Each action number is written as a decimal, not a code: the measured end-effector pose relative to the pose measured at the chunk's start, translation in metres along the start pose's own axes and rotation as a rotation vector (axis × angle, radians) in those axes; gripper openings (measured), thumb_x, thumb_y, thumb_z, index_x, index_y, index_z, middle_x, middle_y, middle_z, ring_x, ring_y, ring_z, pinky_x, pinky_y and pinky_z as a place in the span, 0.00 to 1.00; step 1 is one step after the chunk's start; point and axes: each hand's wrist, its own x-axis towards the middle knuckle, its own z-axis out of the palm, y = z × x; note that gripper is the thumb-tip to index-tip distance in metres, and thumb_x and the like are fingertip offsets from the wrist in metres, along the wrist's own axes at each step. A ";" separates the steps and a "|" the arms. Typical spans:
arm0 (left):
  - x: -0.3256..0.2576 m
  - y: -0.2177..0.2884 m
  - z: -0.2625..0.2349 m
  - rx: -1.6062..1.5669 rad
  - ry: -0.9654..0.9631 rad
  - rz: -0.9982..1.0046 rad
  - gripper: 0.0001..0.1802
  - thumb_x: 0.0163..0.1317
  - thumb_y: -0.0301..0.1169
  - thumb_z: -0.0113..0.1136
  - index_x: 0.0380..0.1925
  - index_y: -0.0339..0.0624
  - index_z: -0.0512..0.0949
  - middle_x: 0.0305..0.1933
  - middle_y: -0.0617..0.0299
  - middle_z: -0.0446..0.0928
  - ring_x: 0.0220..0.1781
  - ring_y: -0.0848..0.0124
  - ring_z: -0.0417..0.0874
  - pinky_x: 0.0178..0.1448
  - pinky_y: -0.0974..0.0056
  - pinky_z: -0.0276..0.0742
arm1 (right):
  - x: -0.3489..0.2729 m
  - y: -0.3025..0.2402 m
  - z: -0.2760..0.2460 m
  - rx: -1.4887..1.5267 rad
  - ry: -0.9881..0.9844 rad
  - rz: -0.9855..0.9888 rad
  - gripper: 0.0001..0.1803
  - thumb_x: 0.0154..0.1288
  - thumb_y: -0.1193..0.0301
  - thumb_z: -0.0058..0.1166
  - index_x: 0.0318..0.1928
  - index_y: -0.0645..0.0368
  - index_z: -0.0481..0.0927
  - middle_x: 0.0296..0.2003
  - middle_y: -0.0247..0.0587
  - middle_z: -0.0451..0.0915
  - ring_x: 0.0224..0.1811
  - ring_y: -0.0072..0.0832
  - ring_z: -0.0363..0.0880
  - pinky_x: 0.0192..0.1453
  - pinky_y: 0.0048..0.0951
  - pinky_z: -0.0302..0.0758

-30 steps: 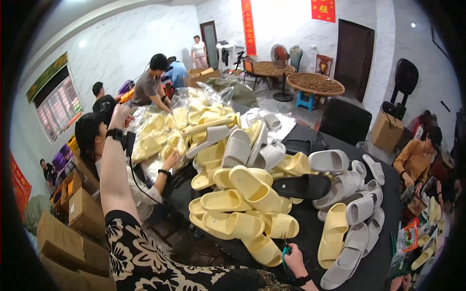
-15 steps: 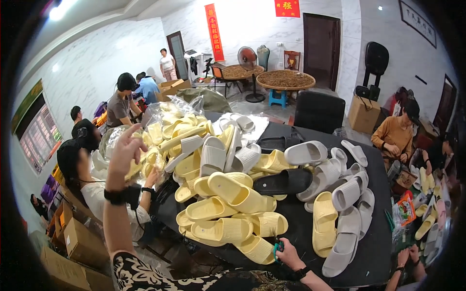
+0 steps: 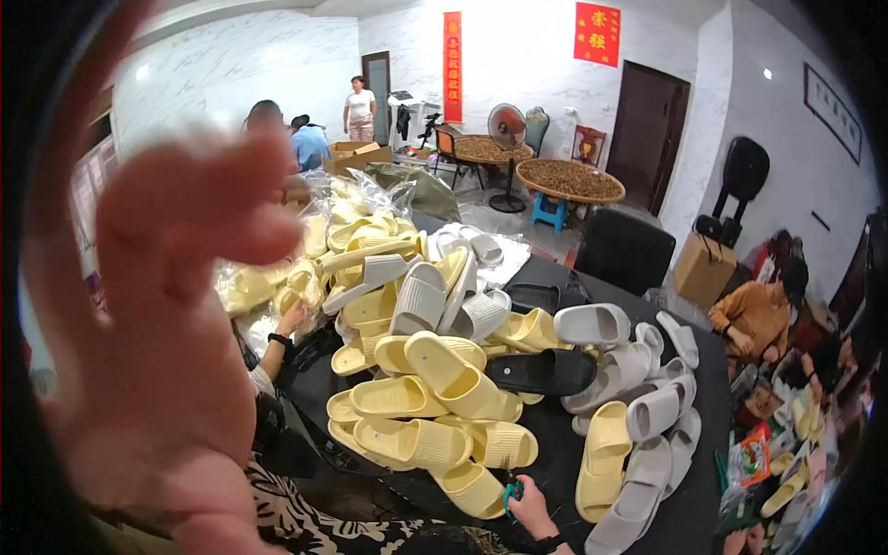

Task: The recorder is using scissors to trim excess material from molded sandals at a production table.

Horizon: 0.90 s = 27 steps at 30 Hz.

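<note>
My left hand (image 3: 176, 305) is raised very close to the camera, large and blurred, its fingers bent and apart with nothing visible in them. Low at the table's front edge, my right hand (image 3: 531, 508) grips small scissors (image 3: 510, 497) with green handles. Just beyond the scissors lies a yellow slipper (image 3: 470, 488), at the front of a pile of ribbed yellow slippers (image 3: 412, 442). A black slipper (image 3: 544, 372) rests in the middle of the table. To its right are several grey slippers (image 3: 638, 490) and one yellow slipper (image 3: 606, 458).
A co-worker's hand (image 3: 294, 319) reaches among bagged yellow slippers at the left. The black table (image 3: 689, 509) fills the front. Behind it stand a black chair (image 3: 624, 248), a fan (image 3: 507, 129) and round trays (image 3: 571, 181). People work at the right beside more slippers.
My left hand has come up much closer to the camera and covers the left side. The view has turned left somewhat. My right hand still holds the scissors near the table edge.
</note>
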 end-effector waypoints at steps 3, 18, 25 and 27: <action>-0.005 0.024 -0.001 0.053 0.351 -0.231 0.51 0.48 0.54 0.67 0.66 0.41 0.56 0.62 0.40 0.61 0.46 0.63 0.75 0.47 0.66 0.72 | 0.000 0.000 0.006 0.023 -0.050 0.023 0.29 0.51 0.66 0.57 0.54 0.63 0.68 0.37 0.52 0.77 0.38 0.41 0.78 0.44 0.38 0.74; -0.013 0.010 -0.030 0.237 0.346 -0.272 0.45 0.52 0.46 0.62 0.66 0.38 0.55 0.57 0.43 0.64 0.43 0.66 0.75 0.44 0.67 0.72 | -0.010 0.002 0.002 0.027 0.151 -0.220 0.20 0.59 0.66 0.57 0.49 0.61 0.71 0.34 0.61 0.77 0.39 0.53 0.77 0.40 0.43 0.74; -0.011 0.003 -0.020 0.190 0.313 -0.366 0.42 0.54 0.42 0.59 0.65 0.37 0.55 0.54 0.44 0.66 0.41 0.67 0.75 0.43 0.68 0.72 | 0.003 0.000 0.001 -0.010 0.026 -0.041 0.25 0.50 0.69 0.58 0.49 0.62 0.70 0.30 0.51 0.77 0.32 0.43 0.79 0.38 0.38 0.74; -0.011 0.001 -0.017 0.184 0.317 -0.377 0.41 0.55 0.41 0.59 0.65 0.36 0.55 0.53 0.45 0.66 0.41 0.68 0.75 0.43 0.68 0.72 | 0.002 -0.001 0.003 0.021 0.025 -0.043 0.25 0.50 0.69 0.59 0.49 0.62 0.70 0.30 0.52 0.77 0.32 0.43 0.79 0.38 0.37 0.74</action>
